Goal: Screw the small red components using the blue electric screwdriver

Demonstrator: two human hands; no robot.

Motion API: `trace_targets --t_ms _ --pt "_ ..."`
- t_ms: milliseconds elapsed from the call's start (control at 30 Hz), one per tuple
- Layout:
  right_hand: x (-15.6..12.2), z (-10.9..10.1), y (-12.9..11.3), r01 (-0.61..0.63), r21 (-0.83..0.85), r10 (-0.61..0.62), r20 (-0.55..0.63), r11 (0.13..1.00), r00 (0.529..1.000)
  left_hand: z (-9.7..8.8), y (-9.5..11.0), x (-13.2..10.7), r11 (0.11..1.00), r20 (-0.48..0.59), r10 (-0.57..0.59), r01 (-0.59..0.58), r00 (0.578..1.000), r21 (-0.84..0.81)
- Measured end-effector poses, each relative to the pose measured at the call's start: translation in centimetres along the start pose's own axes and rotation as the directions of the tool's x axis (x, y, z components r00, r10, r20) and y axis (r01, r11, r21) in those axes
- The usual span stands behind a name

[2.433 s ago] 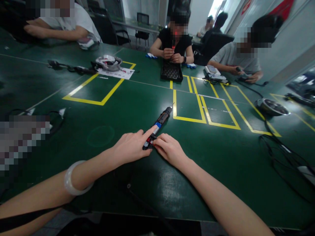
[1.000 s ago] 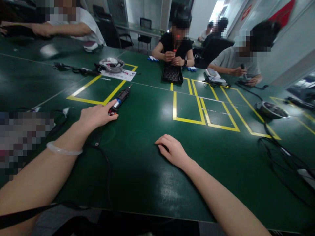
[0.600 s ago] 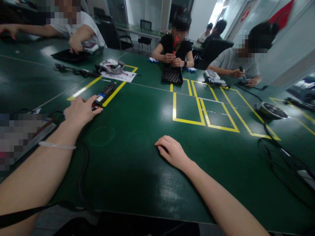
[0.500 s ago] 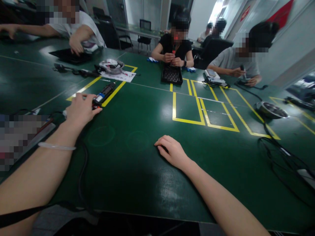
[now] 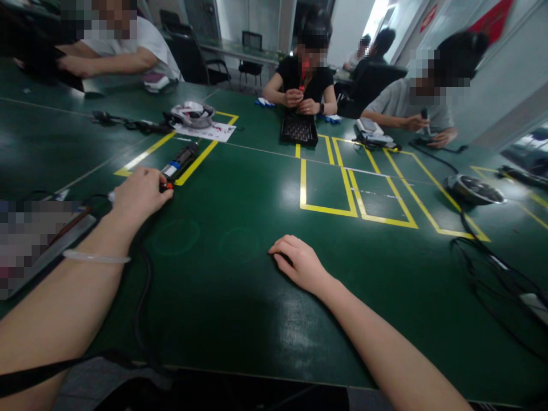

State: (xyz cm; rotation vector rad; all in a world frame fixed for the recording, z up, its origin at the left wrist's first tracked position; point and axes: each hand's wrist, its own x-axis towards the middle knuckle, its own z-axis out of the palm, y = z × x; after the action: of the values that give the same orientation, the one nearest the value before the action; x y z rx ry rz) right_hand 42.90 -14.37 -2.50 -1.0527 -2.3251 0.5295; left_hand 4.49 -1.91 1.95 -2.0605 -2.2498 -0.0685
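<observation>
1. Left hand – bent around the rear end of the screwdriver; cannot tell whether it grips.
2. Right hand – on worktop, relaxed, gap between thumb and fingers.
3. Screwdriver lies within yellow tape outline, tip pointing away.
4. Beyond: paper sheet, black tray.

There's a broad lane between the two hands, bare worktop all the way! Leftward, though, a black cable cuts across (it runs under the left wrist), the screwdriver guards the front, and looped cables clutter far right.
</observation>
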Motion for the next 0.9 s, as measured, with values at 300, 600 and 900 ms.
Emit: trace_targets --t_ms 300,600,900 --pt "0.0 -0.1 -0.1 -0.001 0.009 0.001 0.001 1.0 1.0 -0.4 0.4 -0.7 0.997 -0.032 -0.073 0.072 0.997 -0.029" --pt "0.1 -0.1 0.0 -0.055 0.152 0.061 -0.034 0.987 0.998 -2.2 5.9 -2.8 0.711 -0.109 0.283 -0.285 0.953 -0.643" --pt "0.4 0.6 0.0 -0.253 0.72 0.27 0.094 0.646 0.958 -2.4 13.1 -8.9 0.386 -0.022 0.714 -0.42 0.7 -0.822"
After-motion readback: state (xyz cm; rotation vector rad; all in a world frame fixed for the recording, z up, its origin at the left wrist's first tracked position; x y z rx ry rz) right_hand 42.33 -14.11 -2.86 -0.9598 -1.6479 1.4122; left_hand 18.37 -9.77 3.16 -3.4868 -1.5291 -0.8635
